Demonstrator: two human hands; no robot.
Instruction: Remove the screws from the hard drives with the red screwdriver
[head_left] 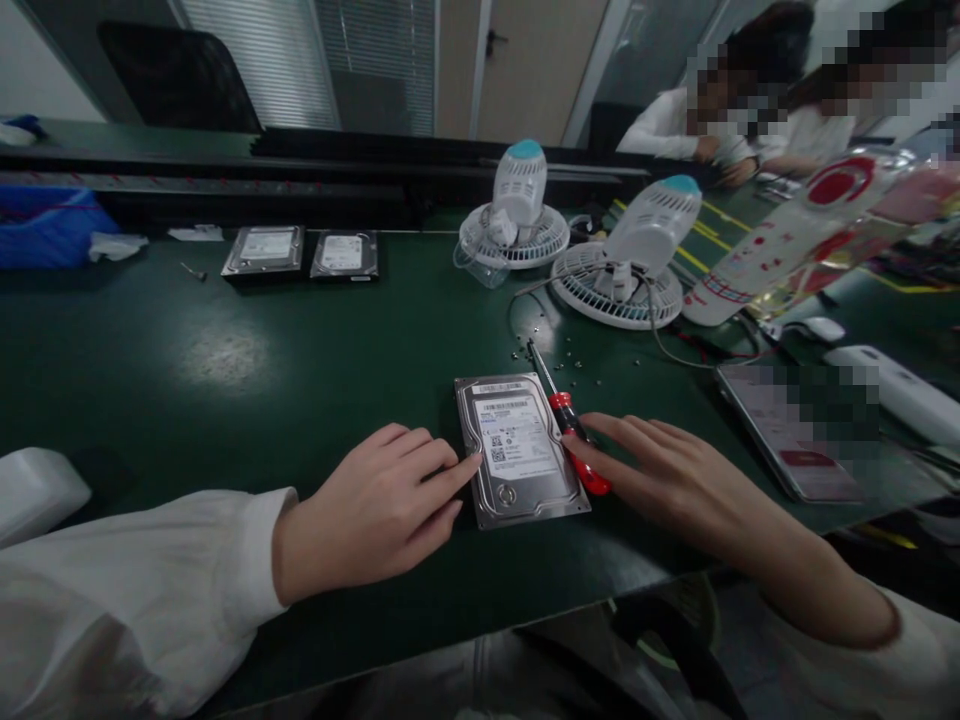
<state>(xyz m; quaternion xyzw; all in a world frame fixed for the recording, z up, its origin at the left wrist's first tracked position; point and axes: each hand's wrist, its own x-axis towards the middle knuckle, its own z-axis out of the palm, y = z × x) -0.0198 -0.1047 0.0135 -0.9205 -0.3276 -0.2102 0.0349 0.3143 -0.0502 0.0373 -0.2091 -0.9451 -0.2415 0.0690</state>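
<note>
A silver hard drive [517,440] with a white label lies flat on the green table in front of me. My left hand [382,500] rests at its left side, palm down, fingers loosely bent and the index fingertip touching the drive's edge. Along the drive's right side lies a screwdriver [574,430] with a red and black handle, its shaft pointing away from me. My right hand [660,480] is spread over the handle, index finger reaching toward the drive's right edge; whether it presses on the screwdriver I cannot tell. Several small screws [568,353] are scattered beyond the drive.
Two more hard drives [264,248] lie at the back left, near a blue bag [52,225]. Two white fans [517,205] rest face down behind the screws, with loose cables. To the right are a phone [795,430] and a tall white bottle [795,235]. Other people sit beyond.
</note>
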